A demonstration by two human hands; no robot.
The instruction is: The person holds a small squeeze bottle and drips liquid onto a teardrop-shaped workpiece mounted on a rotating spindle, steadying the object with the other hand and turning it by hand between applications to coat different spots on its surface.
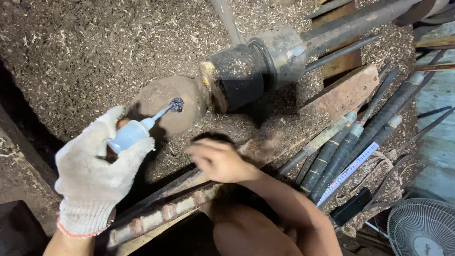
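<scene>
Gloved left hand [92,173] clenched, bare right hand [218,161] loosely curled

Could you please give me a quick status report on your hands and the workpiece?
Left hand, gloved, shut on small squeeze bottle, nozzle at dark spot on round wooden piece. Right hand bare, blurred, grip unclear. Nothing between nozzle and wood.

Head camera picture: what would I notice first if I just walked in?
Probably the white-gloved left hand at lower left, squeezing a small bottle whose thin nozzle touches a dark wet spot on the rounded wooden piece on the lathe. The bare right hand hovers just below, and wood shavings cover everything around.
</scene>
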